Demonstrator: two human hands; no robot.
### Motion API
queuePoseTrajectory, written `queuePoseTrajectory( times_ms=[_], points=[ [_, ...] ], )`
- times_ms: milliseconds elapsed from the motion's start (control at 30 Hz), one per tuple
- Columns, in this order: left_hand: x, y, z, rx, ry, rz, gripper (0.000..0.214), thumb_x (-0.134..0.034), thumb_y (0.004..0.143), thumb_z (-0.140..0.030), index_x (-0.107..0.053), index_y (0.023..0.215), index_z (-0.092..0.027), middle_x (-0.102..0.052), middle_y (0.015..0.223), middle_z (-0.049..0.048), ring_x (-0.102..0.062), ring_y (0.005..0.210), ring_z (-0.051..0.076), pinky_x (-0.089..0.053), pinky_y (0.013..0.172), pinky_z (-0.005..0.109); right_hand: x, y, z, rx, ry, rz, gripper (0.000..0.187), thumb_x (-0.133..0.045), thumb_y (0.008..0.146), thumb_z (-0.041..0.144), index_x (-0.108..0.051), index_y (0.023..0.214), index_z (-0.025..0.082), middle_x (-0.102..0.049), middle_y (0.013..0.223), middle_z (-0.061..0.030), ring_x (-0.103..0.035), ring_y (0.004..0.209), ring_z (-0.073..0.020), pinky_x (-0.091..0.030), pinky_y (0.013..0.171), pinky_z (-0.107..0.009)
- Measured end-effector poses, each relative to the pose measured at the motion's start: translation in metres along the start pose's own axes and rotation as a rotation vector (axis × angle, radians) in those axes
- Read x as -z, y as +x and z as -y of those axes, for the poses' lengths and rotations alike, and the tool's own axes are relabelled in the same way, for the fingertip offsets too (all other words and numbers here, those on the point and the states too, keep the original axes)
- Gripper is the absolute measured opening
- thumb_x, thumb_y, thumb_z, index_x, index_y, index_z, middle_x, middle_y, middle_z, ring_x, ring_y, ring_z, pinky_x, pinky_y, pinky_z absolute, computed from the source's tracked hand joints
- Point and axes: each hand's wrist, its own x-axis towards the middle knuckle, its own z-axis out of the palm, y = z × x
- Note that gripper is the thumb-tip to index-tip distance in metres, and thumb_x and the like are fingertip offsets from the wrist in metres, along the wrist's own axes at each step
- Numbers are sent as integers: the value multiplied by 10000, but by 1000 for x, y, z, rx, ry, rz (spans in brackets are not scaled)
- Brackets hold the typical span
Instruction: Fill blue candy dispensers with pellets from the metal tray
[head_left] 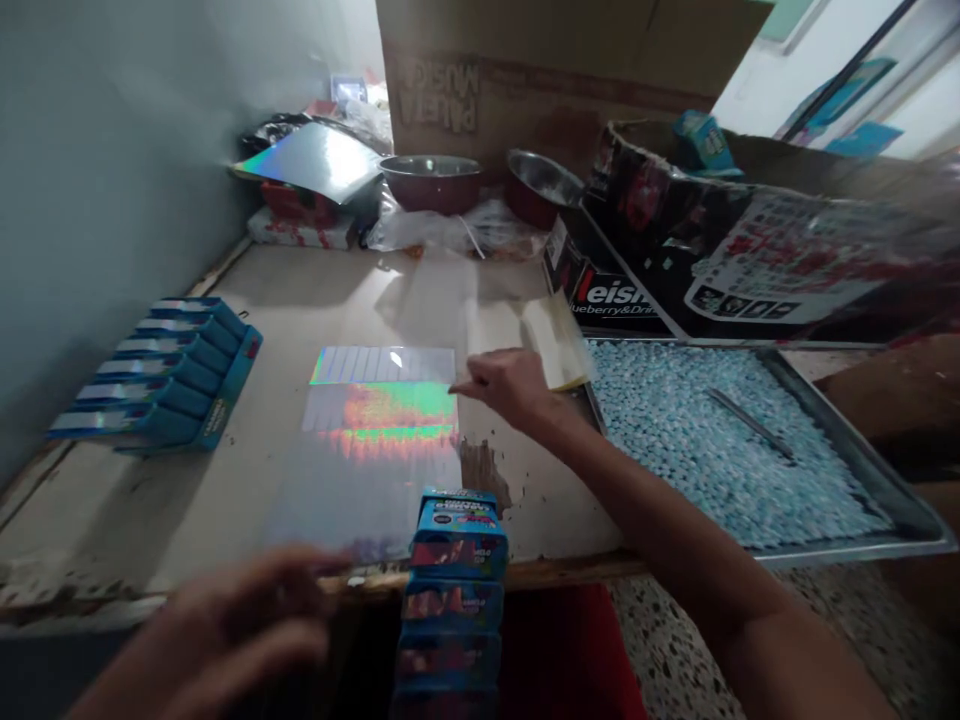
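Observation:
My right hand is closed, its fingertips pinched at the right edge of a shiny holographic sheet lying on the table. Pale strips cross the sheet's far part. My left hand, blurred by motion, hovers by the table's front edge with fingers apart and nothing seen in it. Between the hands, a row of blue printed boxes runs from the table edge down toward my lap. A second row of blue boxes stands at the left of the table.
At right, a metal tray holds many small pale-blue pieces and a dark slim tool. Behind it sits a black carton. Yellowish paper lies near my right hand. Metal bowls and another shiny sheet are at the back.

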Motion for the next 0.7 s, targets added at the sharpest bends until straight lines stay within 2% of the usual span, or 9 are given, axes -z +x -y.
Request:
queuePoseTrajectory(
  times_ms=[33, 67, 133, 167, 233, 300, 400, 500, 700],
  points=[
    [2, 20, -13, -133, 151, -116, 346, -772, 732, -622, -792, 944, -350, -769, 978, 52, -699, 994, 337, -538, 1004, 540, -4, -4, 14, 55, -49, 86, 410, -753, 890, 534, -633, 690, 197, -671, 713, -16, -543, 674, -140, -245, 627, -281],
    [1, 42, -27, -295, 290, -248, 290, -729, 817, -566, -783, 987, -337, -763, 1060, 42, -687, 1015, 301, -521, 1024, 508, -10, -6, 24, 89, -88, 150, 379, -752, 896, 522, -657, 719, 201, -695, 737, -23, -565, 683, -147, -237, 622, -283],
    [-10, 87, -49, -616, 539, -379, 251, -693, 900, -453, -766, 1087, -303, -739, 1176, 52, -637, 1139, 275, -441, 1103, 490, -22, -10, 37, 124, -140, 229, 337, -736, 912, 519, -695, 785, 209, -732, 782, -36, -604, 703, -161, -225, 612, -286],
    [-18, 107, -56, -719, 663, -387, 268, -684, 918, -418, -753, 1137, -281, -722, 1225, 72, -613, 1175, 279, -421, 1105, 493, -27, -11, 41, 137, -153, 254, 326, -724, 920, 522, -707, 815, 214, -745, 802, -40, -620, 713, -168, -220, 606, -287],
    [-31, 141, -59, -856, 861, -316, 213, -648, 952, -363, -770, 1070, -235, -732, 1156, 97, -608, 1123, 277, -445, 1013, 454, -36, -12, 43, 154, -165, 286, 314, -702, 935, 531, -720, 864, 225, -759, 828, -43, -644, 731, -178, -206, 592, -291],
    [-39, 162, -54, -885, 968, -220, 223, -585, 988, -298, -781, 927, -210, -738, 990, 91, -609, 978, 242, -451, 862, 379, -40, -13, 41, 153, -165, 312, 342, -683, 937, 567, -721, 885, 231, -763, 833, -43, -654, 735, -183, -192, 579, -297],
    [-41, 172, -43, -843, 991, -145, 290, -539, 995, -211, -760, 809, -187, -698, 831, 77, -559, 823, 196, -377, 708, 320, -41, -17, 39, 115, -161, 343, 463, -618, 932, 672, -709, 892, 220, -760, 837, -57, -657, 734, -187, -187, 568, -300],
    [-44, 166, -37, -842, 1022, -108, 302, -517, 975, -145, -708, 742, -166, -666, 791, 70, -531, 782, 185, -337, 670, 314, -40, -26, 36, 78, -156, 394, 504, -527, 984, 670, -703, 897, 205, -762, 875, -75, -668, 774, -193, -213, 571, -294],
    [-63, 139, -12, -924, 1098, -131, 285, -488, 920, -40, -654, 734, -179, -643, 795, 53, -518, 768, 188, -307, 627, 329, -33, -70, 29, -19, -203, 444, 165, -582, 991, 299, -710, 992, 197, -749, 981, -101, -688, 832, -222, -344, 626, -282]
  ],
)
